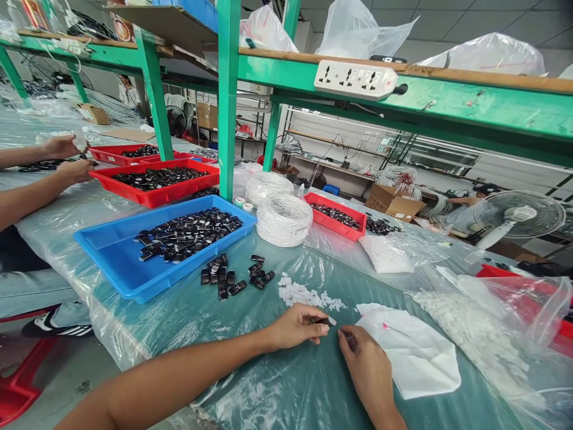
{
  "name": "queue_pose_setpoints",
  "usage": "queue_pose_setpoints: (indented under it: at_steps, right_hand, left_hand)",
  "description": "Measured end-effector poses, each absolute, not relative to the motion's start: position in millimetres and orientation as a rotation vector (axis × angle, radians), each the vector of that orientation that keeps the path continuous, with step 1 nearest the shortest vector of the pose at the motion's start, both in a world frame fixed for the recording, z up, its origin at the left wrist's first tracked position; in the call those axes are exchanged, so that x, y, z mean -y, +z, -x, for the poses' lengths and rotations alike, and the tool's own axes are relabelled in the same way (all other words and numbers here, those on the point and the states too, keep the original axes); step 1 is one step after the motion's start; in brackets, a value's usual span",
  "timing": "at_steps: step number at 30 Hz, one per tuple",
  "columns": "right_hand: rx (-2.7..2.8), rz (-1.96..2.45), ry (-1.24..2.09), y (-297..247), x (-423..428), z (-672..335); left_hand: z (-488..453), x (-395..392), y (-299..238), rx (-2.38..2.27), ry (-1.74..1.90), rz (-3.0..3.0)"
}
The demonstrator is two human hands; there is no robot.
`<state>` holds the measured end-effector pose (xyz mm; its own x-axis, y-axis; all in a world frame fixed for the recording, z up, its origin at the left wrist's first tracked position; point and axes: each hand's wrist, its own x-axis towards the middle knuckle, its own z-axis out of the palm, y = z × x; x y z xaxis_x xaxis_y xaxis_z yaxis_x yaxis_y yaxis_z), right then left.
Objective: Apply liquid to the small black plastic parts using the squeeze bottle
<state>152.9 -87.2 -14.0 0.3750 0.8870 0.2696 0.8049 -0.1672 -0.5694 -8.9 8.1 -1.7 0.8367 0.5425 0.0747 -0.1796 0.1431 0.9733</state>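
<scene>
My left hand (299,326) pinches a small black plastic part (328,322) with a bit of white at its end. Just to the right, my right hand (367,369) has its fingers curled together; anything between them is too small or hidden to make out. Beyond both hands lies a scatter of small white pieces (299,292). Several black plastic parts (222,275) lie loose next to a blue tray (107,263), which holds a heap of similar ones. A white sheet or flat bag (418,352) rests beside my right hand.
Coiled white cable (286,221) stands behind the tray. Red trays (154,192) sit at the left, another red tray (333,221) farther back. A green post (229,101) rises from the table. A co-worker's hands (74,170) work at the left. Bagged white pieces (474,322) lie right.
</scene>
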Motion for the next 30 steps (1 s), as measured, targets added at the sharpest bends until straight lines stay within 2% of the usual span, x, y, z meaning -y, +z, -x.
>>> queue_pose_setpoints:
  at_steps: [3, 10, 30]
  right_hand:
    - [1.317, 1.753, 0.372, -14, 87, -152]
    - [1.116, 1.49, 0.499, -7, 94, -138]
    - [1.313, 1.522, 0.137, -18, 98, -132]
  left_hand:
    - [9, -8, -4, -0.328, 0.529, -1.356]
    - [11, -8, -7, -0.329, 0.457, -1.464]
    - [15, -2, 2, -0.28, 0.532, -1.528]
